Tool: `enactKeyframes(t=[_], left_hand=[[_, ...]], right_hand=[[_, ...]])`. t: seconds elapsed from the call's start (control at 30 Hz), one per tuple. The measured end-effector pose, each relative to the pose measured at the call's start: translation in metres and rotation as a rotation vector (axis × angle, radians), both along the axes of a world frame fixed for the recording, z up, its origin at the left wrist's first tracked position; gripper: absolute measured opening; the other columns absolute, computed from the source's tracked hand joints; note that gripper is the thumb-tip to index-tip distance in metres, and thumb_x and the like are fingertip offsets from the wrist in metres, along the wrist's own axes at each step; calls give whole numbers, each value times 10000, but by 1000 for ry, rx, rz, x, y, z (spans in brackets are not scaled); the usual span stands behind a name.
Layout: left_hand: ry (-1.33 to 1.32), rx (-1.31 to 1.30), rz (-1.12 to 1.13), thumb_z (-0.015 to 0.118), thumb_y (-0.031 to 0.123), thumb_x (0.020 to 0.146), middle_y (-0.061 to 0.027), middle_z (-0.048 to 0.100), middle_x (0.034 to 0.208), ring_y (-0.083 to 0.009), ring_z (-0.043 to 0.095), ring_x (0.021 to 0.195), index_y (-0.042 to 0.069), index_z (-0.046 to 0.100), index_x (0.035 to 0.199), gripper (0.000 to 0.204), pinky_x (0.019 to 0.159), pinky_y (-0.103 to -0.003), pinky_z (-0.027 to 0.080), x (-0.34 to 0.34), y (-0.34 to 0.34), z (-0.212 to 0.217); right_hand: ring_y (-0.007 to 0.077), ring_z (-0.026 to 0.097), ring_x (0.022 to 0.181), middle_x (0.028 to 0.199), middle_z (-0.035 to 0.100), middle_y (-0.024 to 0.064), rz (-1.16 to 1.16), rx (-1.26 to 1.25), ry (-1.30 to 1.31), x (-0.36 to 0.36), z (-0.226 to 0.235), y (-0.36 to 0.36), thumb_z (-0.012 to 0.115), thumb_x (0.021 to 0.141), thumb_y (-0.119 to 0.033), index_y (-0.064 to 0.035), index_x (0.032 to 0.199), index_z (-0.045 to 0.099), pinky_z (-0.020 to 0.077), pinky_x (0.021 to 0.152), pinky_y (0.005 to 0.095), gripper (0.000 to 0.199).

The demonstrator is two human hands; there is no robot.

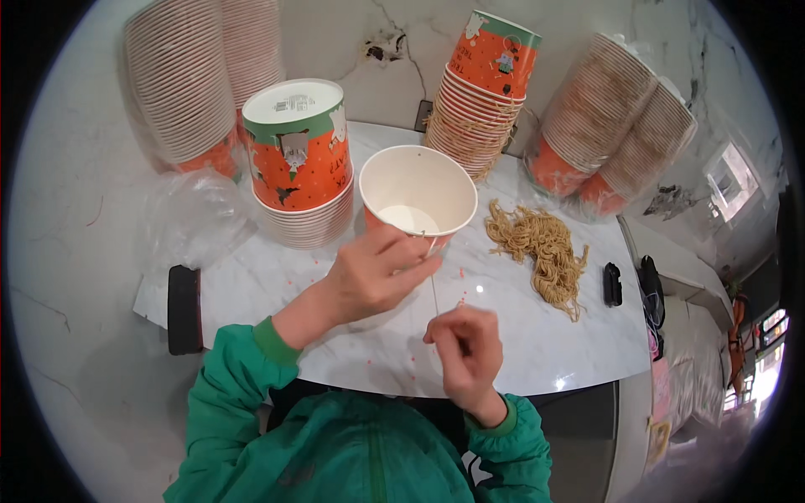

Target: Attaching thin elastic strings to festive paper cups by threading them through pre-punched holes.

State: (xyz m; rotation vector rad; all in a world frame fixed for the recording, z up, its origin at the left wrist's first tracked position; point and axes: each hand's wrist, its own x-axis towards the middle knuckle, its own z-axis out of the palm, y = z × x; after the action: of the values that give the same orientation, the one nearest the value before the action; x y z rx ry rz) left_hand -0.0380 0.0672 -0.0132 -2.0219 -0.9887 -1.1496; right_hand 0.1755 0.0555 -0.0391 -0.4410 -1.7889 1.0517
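In the middle of the table stands a paper bucket (419, 189), upright, white inside and orange outside. My left hand (377, 272) is closed at its near side, with bent fingers by the rim. A small thin bit, perhaps cord, shows at the rim beside the fingertips; what the fingers pinch is mostly hidden. My right hand (468, 350) is curled near the table's front edge, apart from the bucket. Whether anything lies inside its fingers cannot be seen. To the right lies a tangled heap of tan cords (541, 256).
Upside-down bucket stacks stand at the left (298, 168) and back (486, 75), the back one with tan cords hanging from it. Plastic-wrapped bucket stacks flank both sides. A crumpled plastic bag (197, 218), a dark block (184, 310) and a small black object (613, 285) are around.
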Motion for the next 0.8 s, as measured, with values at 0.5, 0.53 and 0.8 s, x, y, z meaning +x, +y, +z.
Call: enactKeyframes(t=[0.5,0.53,0.8], left_hand=[[-419,-166,169,843,156,785,-41,655,890,-239,630,764,59,725,1150,396,620,-360,516,2,-2,3],[-472,-217,163,854,184,786,-47,641,852,-243,617,748,59,724,1134,392,622,-358,504,-4,-4,5],[-853,-673,-139,799,127,854,-29,701,1105,-138,628,988,66,682,1277,444,822,-316,517,-51,15,22]], right_hand=[[254,623,593,809,677,71,-144,999,-223,-9,64,41,703,702,21,-27,1125,715,470,496,334,426],[271,663,656,870,717,116,-222,1004,-125,-11,76,56,691,743,107,-14,1134,709,505,543,345,409],[280,687,739,925,688,137,-447,564,-272,1,43,129,629,944,65,-52,1186,681,521,644,344,274]])
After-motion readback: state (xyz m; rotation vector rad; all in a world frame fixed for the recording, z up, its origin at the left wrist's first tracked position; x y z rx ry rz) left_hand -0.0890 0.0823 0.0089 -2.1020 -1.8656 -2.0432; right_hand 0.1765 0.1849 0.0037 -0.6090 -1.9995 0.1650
